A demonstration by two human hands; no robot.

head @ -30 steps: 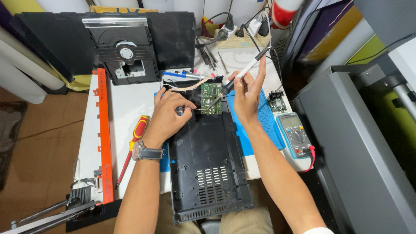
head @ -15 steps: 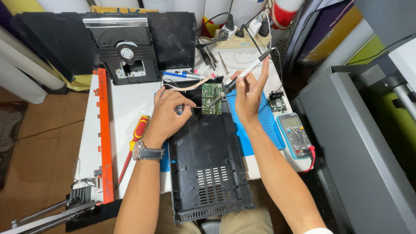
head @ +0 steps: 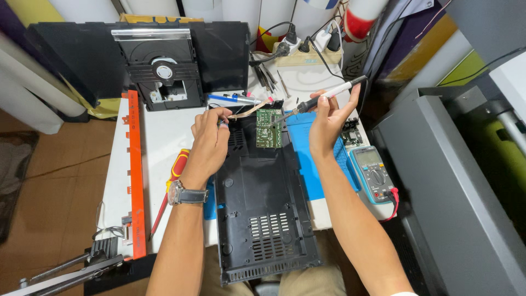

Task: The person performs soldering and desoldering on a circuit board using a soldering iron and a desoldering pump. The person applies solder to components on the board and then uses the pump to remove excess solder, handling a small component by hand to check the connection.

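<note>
Right hand (head: 329,118) pinching soldering iron (head: 320,100), tip on green circuit board (head: 269,127), upright at black casing's (head: 262,208) far end. Left hand (head: 210,140) pinching something small, can't tell what. Brace wrists, brief tip contact.

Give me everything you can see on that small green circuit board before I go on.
The green circuit board is a small rectangle standing roughly upright at the far end of the open black plastic casing. Its face shows pale solder points and traces; finer detail is too small to read. A tan ribbon cable runs from its top toward the left hand. The soldering iron, held in the right hand, has its tip at the board's upper right edge.
</note>
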